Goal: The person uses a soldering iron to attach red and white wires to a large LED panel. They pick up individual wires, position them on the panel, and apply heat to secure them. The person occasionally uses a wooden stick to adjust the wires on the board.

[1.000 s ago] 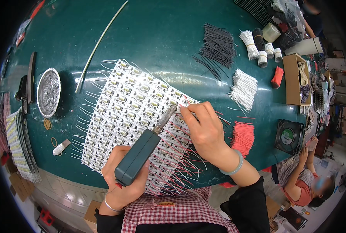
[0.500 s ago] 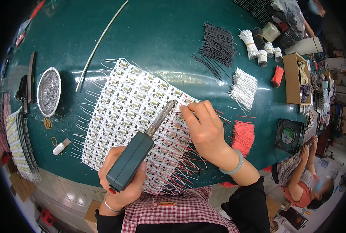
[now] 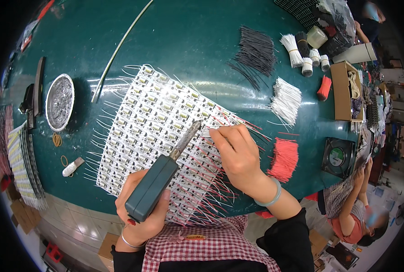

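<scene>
In my left hand [image 3: 143,199], closed round its grip, is a dark green soldering gun [image 3: 152,188]. Its worn metal tip slants up and right over a sheet of white circuit boards [image 3: 152,122], coming close to my right fingertips. My right hand [image 3: 238,154] is closed in a pinch above the sheet's right part. A thin wire appears to be between thumb and forefinger, mostly hidden by the fingers. White wires stick out along the sheet's left edge. Red and white wires [image 3: 211,190] fan out on its lower right.
Right of the sheet lie piles of black wires [image 3: 256,50], white wires [image 3: 285,102] and red wires [image 3: 283,158]. A small fan [image 3: 339,157] and a cardboard box [image 3: 340,93] stand farther right. At left is a metal bowl [image 3: 49,102] of grey scraps. A co-worker [image 3: 351,213] sits at lower right.
My right hand has shifted slightly down and left, and the gun's tip slightly left. Red and white wire ends show more plainly above my right hand. My left grip stays the same.
</scene>
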### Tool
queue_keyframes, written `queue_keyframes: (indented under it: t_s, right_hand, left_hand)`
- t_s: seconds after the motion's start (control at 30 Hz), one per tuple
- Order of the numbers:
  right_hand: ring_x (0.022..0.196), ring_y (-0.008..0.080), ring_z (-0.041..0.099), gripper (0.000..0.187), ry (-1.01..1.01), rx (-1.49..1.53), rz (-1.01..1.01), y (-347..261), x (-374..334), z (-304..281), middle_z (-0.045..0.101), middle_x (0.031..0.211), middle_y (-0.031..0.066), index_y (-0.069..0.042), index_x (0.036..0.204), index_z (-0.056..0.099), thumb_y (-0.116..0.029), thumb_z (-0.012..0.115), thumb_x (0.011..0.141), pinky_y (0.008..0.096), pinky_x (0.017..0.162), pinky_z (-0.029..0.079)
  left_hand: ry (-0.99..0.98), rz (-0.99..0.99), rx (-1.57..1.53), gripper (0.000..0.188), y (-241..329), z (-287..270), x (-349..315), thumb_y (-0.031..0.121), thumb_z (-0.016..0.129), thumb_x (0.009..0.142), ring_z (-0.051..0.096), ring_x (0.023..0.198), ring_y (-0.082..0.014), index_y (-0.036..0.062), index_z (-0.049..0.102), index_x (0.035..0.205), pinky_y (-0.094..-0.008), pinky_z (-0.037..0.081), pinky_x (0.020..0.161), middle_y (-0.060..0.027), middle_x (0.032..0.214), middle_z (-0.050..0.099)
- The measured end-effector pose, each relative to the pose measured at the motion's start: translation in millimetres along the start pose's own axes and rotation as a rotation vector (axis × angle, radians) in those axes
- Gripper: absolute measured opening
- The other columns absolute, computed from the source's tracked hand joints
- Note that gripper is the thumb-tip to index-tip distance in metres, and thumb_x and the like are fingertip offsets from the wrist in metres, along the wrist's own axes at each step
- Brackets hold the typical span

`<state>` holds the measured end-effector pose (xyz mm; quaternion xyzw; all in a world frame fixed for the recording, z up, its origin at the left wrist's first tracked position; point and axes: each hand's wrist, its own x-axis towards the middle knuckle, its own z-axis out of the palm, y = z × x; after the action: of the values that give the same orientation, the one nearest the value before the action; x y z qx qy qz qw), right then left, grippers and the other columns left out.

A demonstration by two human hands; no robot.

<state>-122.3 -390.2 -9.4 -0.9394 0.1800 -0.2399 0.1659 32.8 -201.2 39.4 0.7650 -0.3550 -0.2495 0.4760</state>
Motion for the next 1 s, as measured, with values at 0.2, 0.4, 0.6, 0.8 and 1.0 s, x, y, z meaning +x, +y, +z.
queue_keyframes:
  t_s: [0.2,0.4,0.6,0.8,1.0]
  right_hand:
    - [0.088,0.0303,0.059,0.039,-0.020,0.006,0.022,-2.6,0.6,-0.2,0.059,0.100,0.0152,0.008,0.109,0.064,0.001,0.064,0.071,0.0364,0.073,0.052]
    - [0.088,0.0305,0.058,0.039,-0.022,0.009,0.025,-2.1,-0.7,1.7,0.059,0.100,0.0151,0.008,0.109,0.064,0.001,0.064,0.071,0.0363,0.073,0.052]
    - [0.087,0.0299,0.058,0.039,-0.039,-0.009,0.034,-4.0,0.6,0.8,0.058,0.099,0.0146,0.008,0.107,0.064,0.001,0.064,0.070,0.0359,0.073,0.052]
    - [0.088,0.0290,0.058,0.037,-0.051,-0.041,0.025,-6.0,3.4,-0.8,0.058,0.099,0.0143,0.008,0.106,0.064,0.000,0.064,0.070,0.0354,0.072,0.052]
    - [0.088,0.0285,0.057,0.037,-0.054,-0.052,0.019,-6.1,3.9,-0.3,0.058,0.099,0.0141,0.008,0.106,0.064,0.000,0.064,0.070,0.0351,0.070,0.052]
  left_hand:
    - [-0.025,0.003,0.025,0.024,-0.7,-2.3,-2.4,-0.001,0.076,0.074,0.069,0.084,-0.0281,-0.0053,0.072,0.097,-0.0334,0.054,0.072,-0.0192,0.099,0.069]
    - [-0.057,0.026,0.075,0.022,-0.4,-2.5,-0.2,-0.002,0.077,0.073,0.069,0.080,-0.0269,-0.0053,0.072,0.094,-0.0327,0.054,0.069,-0.0181,0.094,0.069]
    - [-0.066,0.004,0.077,0.021,1.8,-2.1,-1.0,-0.002,0.076,0.072,0.068,0.078,-0.0272,-0.0044,0.072,0.092,-0.0330,0.053,0.069,-0.0175,0.091,0.068]
    - [-0.052,-0.011,0.051,0.020,-2.2,1.0,-3.2,-0.002,0.076,0.071,0.067,0.076,-0.0273,-0.0039,0.071,0.091,-0.0333,0.053,0.068,-0.0169,0.089,0.067]
    - [-0.063,0.006,0.090,0.020,-2.1,-0.2,-2.6,-0.001,0.077,0.071,0.067,0.073,-0.0285,-0.0038,0.071,0.090,-0.0333,0.052,0.066,-0.0167,0.087,0.066]
